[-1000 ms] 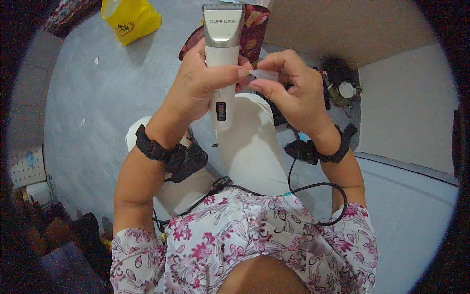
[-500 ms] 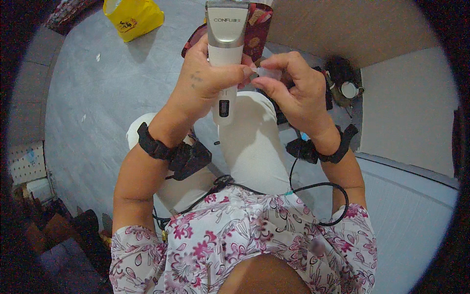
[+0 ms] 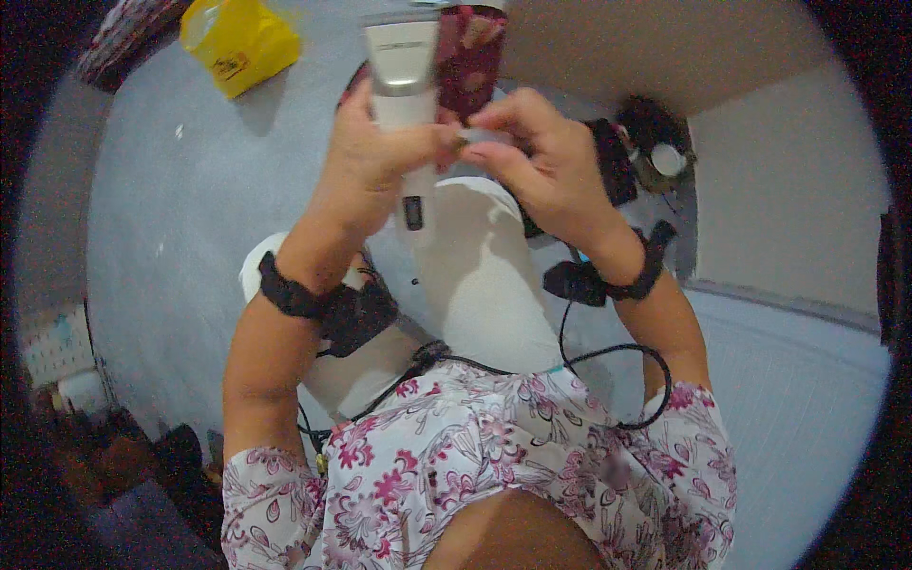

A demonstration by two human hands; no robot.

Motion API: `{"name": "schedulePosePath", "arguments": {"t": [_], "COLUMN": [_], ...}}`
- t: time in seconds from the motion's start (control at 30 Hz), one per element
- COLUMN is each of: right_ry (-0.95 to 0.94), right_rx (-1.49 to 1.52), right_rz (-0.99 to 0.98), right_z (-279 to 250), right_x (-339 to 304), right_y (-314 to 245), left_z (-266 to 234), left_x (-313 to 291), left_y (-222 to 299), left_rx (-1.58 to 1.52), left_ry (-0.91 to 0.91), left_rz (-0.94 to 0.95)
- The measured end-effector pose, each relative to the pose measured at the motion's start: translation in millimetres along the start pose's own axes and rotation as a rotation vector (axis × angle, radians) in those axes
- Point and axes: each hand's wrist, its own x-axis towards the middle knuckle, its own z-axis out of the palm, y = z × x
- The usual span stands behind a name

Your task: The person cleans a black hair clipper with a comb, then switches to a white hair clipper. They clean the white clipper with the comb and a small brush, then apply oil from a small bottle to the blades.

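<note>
A white hair clipper (image 3: 407, 68) with a silver head stands upright, blade end away from me, a dark display low on its body. My left hand (image 3: 366, 161) is wrapped round it, thumb across the front. Close on the right, my right hand (image 3: 556, 171) pinches a small, pale, translucent piece (image 3: 486, 139) between thumb and fingers. That piece is at my left thumb tip; blur hides its exact kind and whether the two touch. Both hands are above my knees, in pale trousers (image 3: 480, 256).
A yellow bag (image 3: 242, 47) stands on the grey floor (image 3: 180, 199) at the far left. Behind the clipper is a dark red patterned bag (image 3: 472, 59). Dark items and a white round object (image 3: 667, 160) lie by the right wall. A black cable (image 3: 655, 366) loops near my right forearm.
The view has shifted slightly and blurred. Both hands and the clipper sit a little farther left in it. My grips on the clipper and the small pale piece look the same.
</note>
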Motion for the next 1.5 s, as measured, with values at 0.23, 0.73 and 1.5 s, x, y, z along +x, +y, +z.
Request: {"name": "schedulePosePath", "arguments": {"t": [0.23, 0.73, 1.5], "right_ry": [0.11, 0.356, 0.388], "right_rx": [0.19, 0.246, 0.182], "right_rz": [-0.024, -0.122, -0.065], "right_z": [7, 35, 31], "right_x": [5, -1, 3], "right_y": [7, 14, 7], "left_z": [-1, -17, -49], "left_x": [4, -2, 5], "left_y": [1, -31, -25], "left_rx": [-0.138, -0.269, -0.182], "left_ry": [-0.028, 0.011, -0.107], "left_rz": [-0.091, -0.174, -0.221]}}
